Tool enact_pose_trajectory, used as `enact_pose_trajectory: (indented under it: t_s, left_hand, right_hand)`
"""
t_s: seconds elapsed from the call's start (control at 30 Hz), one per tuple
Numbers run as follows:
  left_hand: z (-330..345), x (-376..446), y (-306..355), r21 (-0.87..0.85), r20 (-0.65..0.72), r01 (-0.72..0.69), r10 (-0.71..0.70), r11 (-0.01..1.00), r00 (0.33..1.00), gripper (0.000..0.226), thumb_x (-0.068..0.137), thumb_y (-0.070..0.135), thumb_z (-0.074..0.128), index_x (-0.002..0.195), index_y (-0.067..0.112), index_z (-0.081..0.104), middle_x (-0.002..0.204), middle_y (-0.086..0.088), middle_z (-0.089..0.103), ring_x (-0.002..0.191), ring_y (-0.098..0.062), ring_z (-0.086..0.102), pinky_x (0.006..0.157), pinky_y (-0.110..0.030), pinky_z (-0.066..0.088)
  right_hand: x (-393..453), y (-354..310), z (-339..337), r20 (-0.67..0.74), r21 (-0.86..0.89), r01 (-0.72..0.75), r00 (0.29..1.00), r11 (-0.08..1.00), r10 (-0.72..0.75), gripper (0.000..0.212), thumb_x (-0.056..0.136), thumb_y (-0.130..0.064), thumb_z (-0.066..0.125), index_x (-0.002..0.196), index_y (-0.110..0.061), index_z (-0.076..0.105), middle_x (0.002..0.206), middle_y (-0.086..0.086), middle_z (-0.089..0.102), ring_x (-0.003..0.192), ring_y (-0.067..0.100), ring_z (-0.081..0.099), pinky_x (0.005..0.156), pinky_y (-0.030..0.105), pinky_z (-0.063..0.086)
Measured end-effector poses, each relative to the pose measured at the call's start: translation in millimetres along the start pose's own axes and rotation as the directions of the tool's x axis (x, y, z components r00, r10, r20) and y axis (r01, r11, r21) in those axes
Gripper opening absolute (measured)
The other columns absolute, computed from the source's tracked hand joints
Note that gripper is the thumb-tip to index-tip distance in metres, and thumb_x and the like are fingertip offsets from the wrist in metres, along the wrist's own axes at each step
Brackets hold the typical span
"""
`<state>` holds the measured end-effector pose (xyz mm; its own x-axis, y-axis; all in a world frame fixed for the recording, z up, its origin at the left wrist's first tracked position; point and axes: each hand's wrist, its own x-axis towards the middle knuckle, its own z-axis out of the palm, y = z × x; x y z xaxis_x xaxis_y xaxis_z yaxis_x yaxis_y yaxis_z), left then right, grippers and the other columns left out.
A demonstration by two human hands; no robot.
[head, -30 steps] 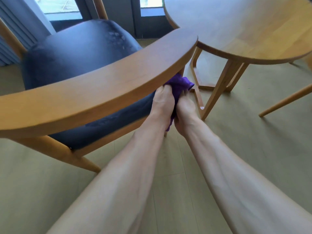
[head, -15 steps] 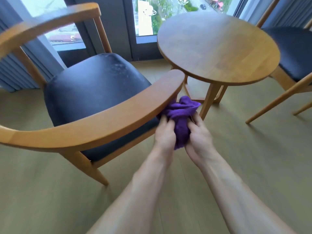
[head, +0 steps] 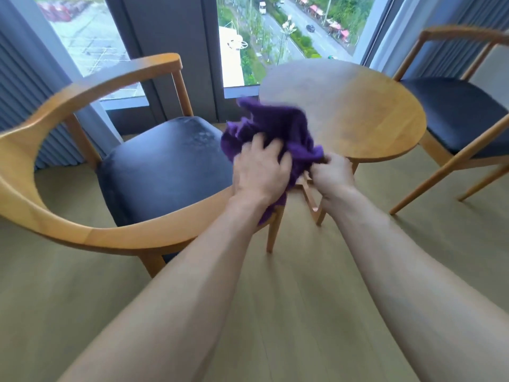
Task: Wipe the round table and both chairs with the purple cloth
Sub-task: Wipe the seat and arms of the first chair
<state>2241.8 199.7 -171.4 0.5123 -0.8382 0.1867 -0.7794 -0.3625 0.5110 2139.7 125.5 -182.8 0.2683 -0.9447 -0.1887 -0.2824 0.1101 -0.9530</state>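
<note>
Both hands hold the cloth (head: 278, 128) in the air. The left hand (head: 260, 172) lies over its crumpled middle, fingers curled into the folds. The right hand (head: 333, 173) pinches its right corner between thumb and fingers. The cloth bunches upward, blurred, with a tail hanging below the left hand. It hangs over the gap between the left chair (head: 91, 232) and the table (head: 366, 117), overlapping the table's near-left edge in view; whether it touches the top cannot be told. The left chair's curved arm ends just under the left wrist. The right chair (head: 454, 111) stands beyond the table's far side. Bare floor (head: 289, 312) lies open beneath the forearms.
</note>
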Motion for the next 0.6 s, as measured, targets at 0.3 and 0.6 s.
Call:
enact_pose_trajectory:
  t_s: [0.3, 0.6]
  left_hand:
    - [-8, -26, -44, 0.044, 0.216, -0.009, -0.001, 0.999, 0.976, 0.051, 0.093, 0.057, 0.037, 0.137, 0.033, 0.047, 0.139, 0.0, 0.046, 0.119, -0.025, 0.052, 0.096, -0.045, 0.05]
    - [-71, -91, -110, 0.129, 0.252, 0.036, -0.068, 0.991, 0.965, 0.047, 0.082, 0.049, 0.041, 0.127, 0.038, 0.052, 0.132, 0.009, 0.05, 0.114, -0.024, 0.054, 0.091, -0.042, 0.05]
  right_hand:
    - [-25, 13, -19, -0.115, -0.23, 0.029, 0.992, 0.973, -0.057, 0.039, 0.092, -0.008, 0.058, 0.128, -0.022, 0.061, 0.125, 0.0, 0.063, 0.107, 0.012, 0.056, 0.087, 0.025, 0.046]
    - [-80, -17, 61, 0.132, -0.473, 0.448, 0.887, 0.758, -0.442, 0.04, 0.092, -0.008, 0.052, 0.129, -0.019, 0.062, 0.13, -0.001, 0.061, 0.119, 0.018, 0.056, 0.098, 0.028, 0.042]
